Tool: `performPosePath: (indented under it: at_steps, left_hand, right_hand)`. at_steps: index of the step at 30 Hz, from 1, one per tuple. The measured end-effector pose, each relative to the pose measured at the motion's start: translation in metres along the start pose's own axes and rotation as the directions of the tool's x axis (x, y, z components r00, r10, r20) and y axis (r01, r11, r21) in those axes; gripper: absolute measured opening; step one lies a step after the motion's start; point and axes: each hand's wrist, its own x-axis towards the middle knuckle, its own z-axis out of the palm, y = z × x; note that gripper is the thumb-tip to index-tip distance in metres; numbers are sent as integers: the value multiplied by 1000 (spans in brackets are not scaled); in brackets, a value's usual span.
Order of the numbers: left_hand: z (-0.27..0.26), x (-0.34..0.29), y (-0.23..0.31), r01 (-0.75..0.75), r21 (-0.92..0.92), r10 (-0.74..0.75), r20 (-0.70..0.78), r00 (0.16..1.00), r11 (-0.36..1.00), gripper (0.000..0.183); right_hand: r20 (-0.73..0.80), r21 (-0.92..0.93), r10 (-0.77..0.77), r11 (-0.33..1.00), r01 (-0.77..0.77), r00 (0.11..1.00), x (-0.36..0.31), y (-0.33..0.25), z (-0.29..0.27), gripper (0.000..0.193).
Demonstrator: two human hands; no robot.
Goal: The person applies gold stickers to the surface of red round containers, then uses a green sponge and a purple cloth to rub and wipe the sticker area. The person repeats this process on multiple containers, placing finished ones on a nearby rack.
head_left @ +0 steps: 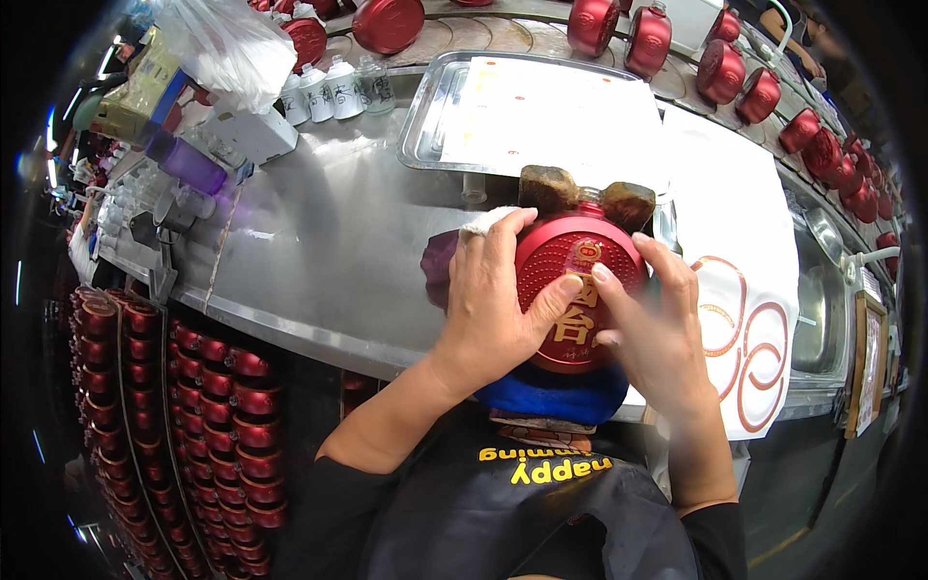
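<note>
The left hand and right hand hold a round red bottle near centre, toward three o'clock, with a shiny metal counter at ten, a tray at one, stacked red bottles at eight and a conveyor at twelve.

Both hands curve toward each other, fingers bent.

Free to pass leftward from the left hand over the steel counter, around the dark purple piece, toward the white box. Blocked straight ahead by two brown pads, then the metal tray. Open low rightward above the flat white sheet, up to the sink.
</note>
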Motion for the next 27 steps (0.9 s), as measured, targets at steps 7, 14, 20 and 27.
performPosePath:
  at_steps: [7,14,20,27]
  left_hand:
    - [1,8,2,4,-46,-5,-6,1000,999,56]
    - [1,9,1,15,-58,-14,14,1000,998,58]
    - [1,12,7,42,54,-45,59,997,998,67]
    - [-3,13,6,34,30,-37,105,994,999,75]
  right_hand:
    - [46,-67,13,998,-10,999,7,-1,-3,58]
    - [-50,66,12,998,-9,999,4,10,-3,56]
    - [-76,550,320,803,-228,944,20,7,-37,32]
    - [197,424,224,858,-289,954,48,33,-41,18]
